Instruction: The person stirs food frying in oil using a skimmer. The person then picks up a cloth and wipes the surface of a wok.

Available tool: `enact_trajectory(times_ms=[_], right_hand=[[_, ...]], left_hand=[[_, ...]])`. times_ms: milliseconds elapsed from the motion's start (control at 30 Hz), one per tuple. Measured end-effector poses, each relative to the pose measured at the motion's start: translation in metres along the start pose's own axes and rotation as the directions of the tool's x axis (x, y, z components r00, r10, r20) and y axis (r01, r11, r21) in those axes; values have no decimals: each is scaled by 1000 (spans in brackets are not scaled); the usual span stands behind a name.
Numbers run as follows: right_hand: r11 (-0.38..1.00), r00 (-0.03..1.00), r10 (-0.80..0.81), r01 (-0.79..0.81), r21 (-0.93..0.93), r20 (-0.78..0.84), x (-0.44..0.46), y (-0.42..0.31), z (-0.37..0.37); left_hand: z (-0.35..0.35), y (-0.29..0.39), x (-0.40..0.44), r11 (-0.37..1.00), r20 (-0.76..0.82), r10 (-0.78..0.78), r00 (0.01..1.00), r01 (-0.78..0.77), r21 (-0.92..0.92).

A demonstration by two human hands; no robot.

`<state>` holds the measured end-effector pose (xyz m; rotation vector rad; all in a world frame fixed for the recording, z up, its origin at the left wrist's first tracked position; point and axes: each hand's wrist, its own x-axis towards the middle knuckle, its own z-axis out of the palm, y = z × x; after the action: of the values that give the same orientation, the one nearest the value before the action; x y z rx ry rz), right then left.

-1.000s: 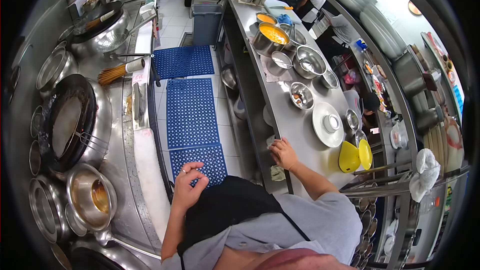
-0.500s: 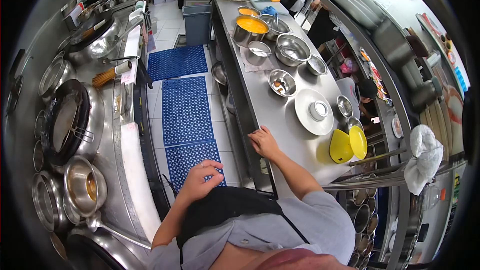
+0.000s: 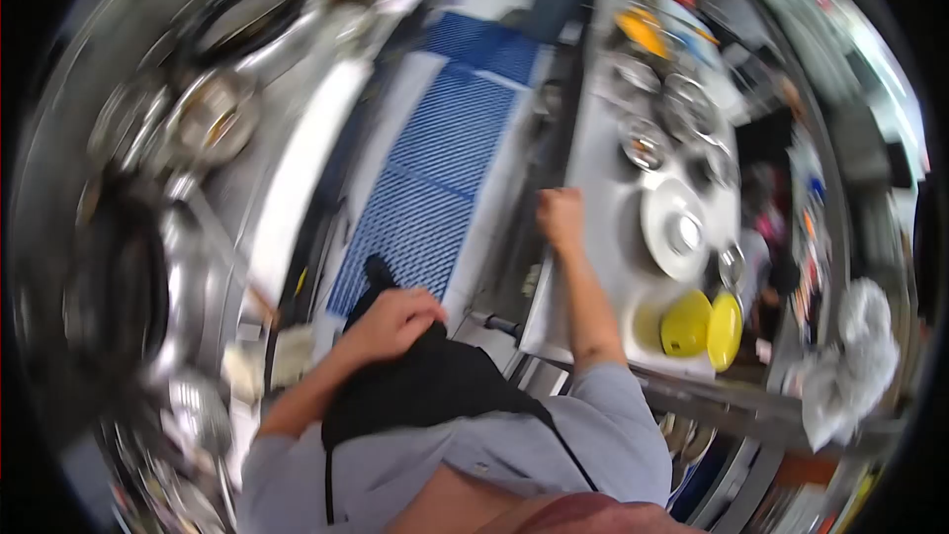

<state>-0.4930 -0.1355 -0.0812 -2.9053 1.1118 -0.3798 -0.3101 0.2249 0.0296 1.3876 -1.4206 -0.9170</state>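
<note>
The view is smeared by motion. My left hand (image 3: pixel 397 322) is in front of the black apron (image 3: pixel 425 391), its fingers curled and blurred; whether it holds anything cannot be made out. At the long edge of the steel counter (image 3: pixel 605 287), my right hand (image 3: pixel 561 216) rests with its fingers folded down, the fingertips hidden. To its right on the counter are a white plate (image 3: pixel 664 255) with a small round white item on it, a metal bowl (image 3: pixel 645 144) with brown bits inside, and a yellow container (image 3: pixel 684 324) beside a yellow lid (image 3: pixel 725 331).
Blue perforated mats (image 3: pixel 435 168) cover the aisle floor. The stove side at the left bears a wok (image 3: pixel 124 277), a metal bowl (image 3: pixel 213 119) and a ladle. A white cloth (image 3: pixel 855 366) hangs at the right. People are beyond the counter, blurred.
The camera has turned and moved along the aisle, so the counter and stove shift in view. My right hand's fingers are more folded at the counter edge; my left hand is lower, nearer the apron.
</note>
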Motion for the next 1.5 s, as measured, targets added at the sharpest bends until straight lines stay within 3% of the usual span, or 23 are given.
enact_trajectory(times_ms=[33,67,100,233,300,367,433,533,567,600,633,667,733,767,800,833,867,1000,1100,1267,1400,1433,1500], right_hand=[[997,990,-38,46,55,-139,-4,10,16],[999,999,2,0,47,-34,-4,2,1],[997,994,-70,73,30,-80,-3,11,12],[985,995,-97,94,-148,-7,1,13,15],[979,995,-87,95,-179,49,2,6,13],[945,990,-98,124,-302,101,-1,0,16],[929,980,13,61,-364,198,-5,-28,15],[893,968,-11,123,-433,251,-20,-69,52],[964,942,-32,117,-239,333,-22,-79,81],[974,913,-171,212,-73,370,-31,-94,112],[986,879,-169,150,78,446,-42,-134,118],[982,839,-166,93,164,518,-51,-168,140],[885,792,-417,242,398,446,-74,-229,196],[920,681,-323,64,387,657,-81,-274,194],[820,751,-425,84,566,505,-102,-305,201],[828,686,-410,4,560,601,-109,-344,195],[790,649,-372,-155,594,664,-116,-372,201],[628,496,-263,-563,537,828,-127,-447,170],[582,403,-223,-675,453,888,-112,-461,170],[499,365,-190,-763,410,911,-75,-465,212],[345,262,-218,-880,325,940,-56,-482,249],[194,298,-239,-918,346,924,-57,-490,254],[101,266,-294,-946,307,918,-53,-507,262]], left_hand=[[-6,6,-13,999,-71,-45,996,46,9],[-11,14,-27,993,-168,-117,979,117,-9],[-18,23,-40,984,-250,-180,951,177,-36],[-60,53,-99,917,-605,-124,786,324,233],[-78,73,-133,925,-780,-48,624,323,202],[-96,79,-172,886,-873,21,488,396,242],[-111,88,-215,769,-906,169,387,523,367],[-122,83,-283,696,-934,229,273,625,353],[-124,90,-301,678,-951,193,242,668,307],[-125,89,-318,704,-970,149,193,668,241],[-126,85,-331,732,-983,98,153,659,175],[-125,77,-342,691,-977,79,197,696,196],[-124,50,-354,604,-952,55,300,749,271],[-122,36,-354,504,-942,28,335,809,303],[-117,21,-350,396,-930,-4,367,855,335],[-112,8,-346,284,-919,-36,392,886,367],[-110,-2,-343,226,-913,-207,352,925,306],[-108,-22,-328,85,-866,-399,300,953,291],[-106,-24,-318,169,-825,-452,340,941,295],[-102,-40,-303,246,-841,-436,321,941,232],[-102,-43,-289,191,-874,-422,239,966,173],[-104,-43,-285,171,-869,-453,198,976,133],[-108,-44,-275,128,-850,-516,106,991,46]])
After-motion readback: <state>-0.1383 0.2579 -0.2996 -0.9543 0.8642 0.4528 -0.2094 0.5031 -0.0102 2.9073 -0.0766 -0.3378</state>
